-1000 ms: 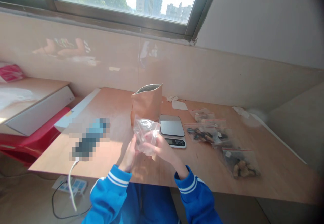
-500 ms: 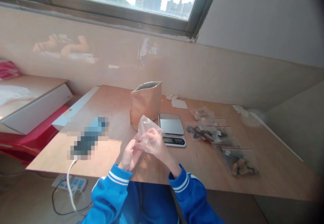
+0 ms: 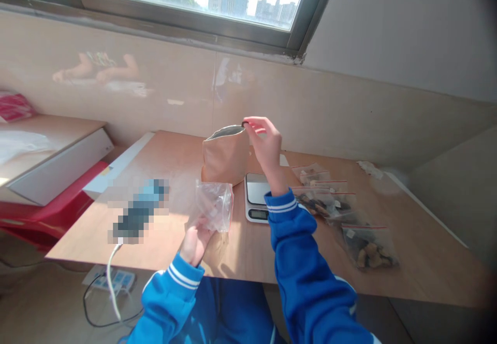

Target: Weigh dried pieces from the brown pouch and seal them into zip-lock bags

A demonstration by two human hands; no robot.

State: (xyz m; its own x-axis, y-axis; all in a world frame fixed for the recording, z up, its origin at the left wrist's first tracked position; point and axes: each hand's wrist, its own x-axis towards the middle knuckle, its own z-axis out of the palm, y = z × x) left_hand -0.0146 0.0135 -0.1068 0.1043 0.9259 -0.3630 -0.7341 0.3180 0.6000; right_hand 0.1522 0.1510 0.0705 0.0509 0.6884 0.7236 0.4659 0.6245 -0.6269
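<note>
My left hand (image 3: 197, 240) holds a clear plastic zip bag (image 3: 215, 206) with a red strip along its edge, low over the table. Its fingers show through or behind the film. My right hand (image 3: 267, 142) is raised at the top right corner of a brown paper bag (image 3: 225, 157), which stands upright with its mouth open. Thumb and fingertips pinch a small dark piece (image 3: 244, 124), too small to name. Partly behind my right wrist and sleeve, a kitchen scale (image 3: 256, 191) with a steel top stands beside the paper bag.
Several zip bags (image 3: 370, 248) with brown and dark pieces lie on the table's right side. A blurred-out dark device (image 3: 137, 212) with a white cable (image 3: 111, 276) lies at left. A power strip (image 3: 116, 280) is below the front edge. The tiled wall (image 3: 330, 105) closes the back.
My right hand has left the clear zip bag and moved up and right to the paper bag's rim, with a small dark piece. My left hand keeps the zip bag, now turned sideways.
</note>
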